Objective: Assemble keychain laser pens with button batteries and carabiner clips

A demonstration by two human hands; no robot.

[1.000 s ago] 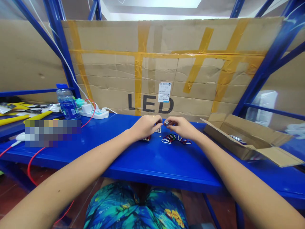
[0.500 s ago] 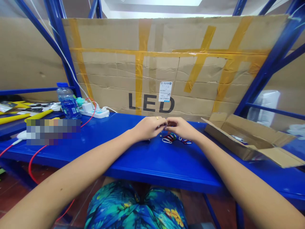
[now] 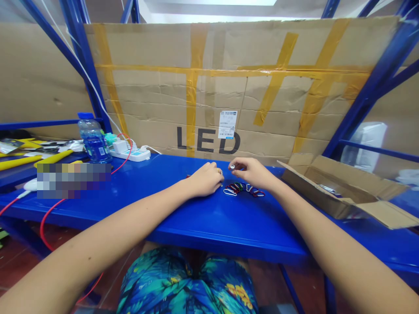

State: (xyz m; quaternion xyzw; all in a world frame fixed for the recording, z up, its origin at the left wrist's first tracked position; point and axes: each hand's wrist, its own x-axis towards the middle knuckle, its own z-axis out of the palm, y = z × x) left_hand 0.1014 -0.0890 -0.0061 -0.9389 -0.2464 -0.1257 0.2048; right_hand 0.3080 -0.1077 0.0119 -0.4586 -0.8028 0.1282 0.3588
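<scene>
Within right hand, silvery piece partly hidden.

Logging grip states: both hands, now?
Left hand: fingers curled; can't tell whether it holds anything.
Right hand: closed, pinching a small round silvery piece.

We see a smooth, glossy tabletop, shiny metallic clips, a metal-looking small piece, a matt, creased cardboard panel under glossy tape, a plastic bottle and cloth shorts.
</scene>
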